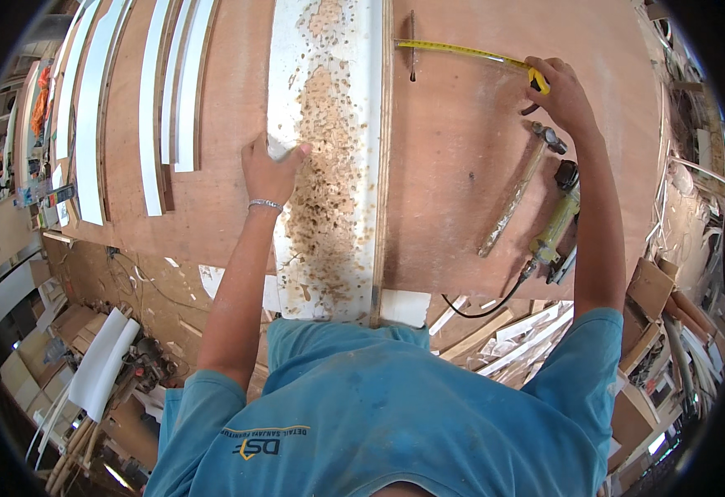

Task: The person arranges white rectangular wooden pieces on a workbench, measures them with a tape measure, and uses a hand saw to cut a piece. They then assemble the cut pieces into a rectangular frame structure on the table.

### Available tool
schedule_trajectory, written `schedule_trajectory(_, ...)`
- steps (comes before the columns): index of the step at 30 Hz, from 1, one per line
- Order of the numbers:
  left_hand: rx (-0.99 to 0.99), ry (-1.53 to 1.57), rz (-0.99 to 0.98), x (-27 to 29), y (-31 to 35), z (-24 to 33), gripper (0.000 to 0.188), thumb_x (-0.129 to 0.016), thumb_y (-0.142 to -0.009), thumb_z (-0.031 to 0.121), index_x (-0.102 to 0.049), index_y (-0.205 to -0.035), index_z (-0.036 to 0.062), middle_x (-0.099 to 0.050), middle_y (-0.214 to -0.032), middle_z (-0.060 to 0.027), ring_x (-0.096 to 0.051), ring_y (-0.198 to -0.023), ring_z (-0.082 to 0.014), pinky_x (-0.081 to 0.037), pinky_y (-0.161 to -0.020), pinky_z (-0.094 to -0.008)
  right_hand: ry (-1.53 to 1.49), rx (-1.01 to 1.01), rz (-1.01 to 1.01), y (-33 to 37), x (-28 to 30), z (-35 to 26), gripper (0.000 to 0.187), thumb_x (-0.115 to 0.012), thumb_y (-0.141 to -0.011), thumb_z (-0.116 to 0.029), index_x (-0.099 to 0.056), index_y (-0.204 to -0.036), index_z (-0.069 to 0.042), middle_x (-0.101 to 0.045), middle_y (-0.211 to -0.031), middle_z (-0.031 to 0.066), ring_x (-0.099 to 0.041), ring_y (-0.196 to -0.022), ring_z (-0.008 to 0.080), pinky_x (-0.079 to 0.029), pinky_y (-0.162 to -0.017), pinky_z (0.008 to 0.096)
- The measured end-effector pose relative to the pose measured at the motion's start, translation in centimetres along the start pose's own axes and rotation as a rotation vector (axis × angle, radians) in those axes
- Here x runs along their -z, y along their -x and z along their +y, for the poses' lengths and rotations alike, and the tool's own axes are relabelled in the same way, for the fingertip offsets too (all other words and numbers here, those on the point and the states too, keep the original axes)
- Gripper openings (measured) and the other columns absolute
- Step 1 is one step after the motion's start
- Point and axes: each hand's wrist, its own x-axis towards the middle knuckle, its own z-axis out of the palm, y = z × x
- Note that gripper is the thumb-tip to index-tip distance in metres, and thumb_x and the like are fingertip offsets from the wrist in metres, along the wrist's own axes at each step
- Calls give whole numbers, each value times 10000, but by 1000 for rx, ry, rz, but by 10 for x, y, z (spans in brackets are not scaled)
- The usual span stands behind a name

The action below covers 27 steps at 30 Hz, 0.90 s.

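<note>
- Right hand [565, 95] grips tape measure [538, 80], right of speckled board [329, 190]; yellow blade [462, 50] reaches toward board.
- Left hand [270, 176] at board's left edge (thumb out, grip unclear).
- Measuring looks underway, unfinished.

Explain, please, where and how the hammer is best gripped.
Probably the hammer is best gripped around its lower handle, from above and left: the slim handle slants toward the person, head farthest away, and the green power tool lies close on the right.
</note>
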Motion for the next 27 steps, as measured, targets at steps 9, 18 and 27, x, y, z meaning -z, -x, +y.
schedule_trajectory(9, -66, -39, 71, -6, -12, -14, 598, -889, -746, 421, -696, -1025, -72, -704, -1016, -194, -662, -903, -269, -531, -827, -389, -46, -9, -55, -1, 4, 0, 526, -766, -840, -156, -627, -1346, -149, -639, -1193, 128, -599, -1169, 331, -506, -1015, 440)
schedule_trajectory(18, 73, -51, -36, 3, -14, 0, 763, -902, -729, 424, -645, -1185, -130, -735, -1043, -218, -716, -952, -280, -558, -882, -378, -1, -26, -69, -5, 6, 1, 510, -743, -857, -159, -620, -1352, -155, -643, -1153, 122, -611, -1146, 320, -519, -999, 449)
schedule_trajectory(27, 74, -25, -23, 1, -15, -4, 735, -912, -736, 388, -642, -1170, -140, -737, -1049, -226, -718, -935, -268, -567, -859, -365, 0, -25, -113, -7, 10, 0, 510, -730, -846, -171, -624, -1343, -134, -652, -1120, 133, -610, -1134, 328, -514, -983, 457)
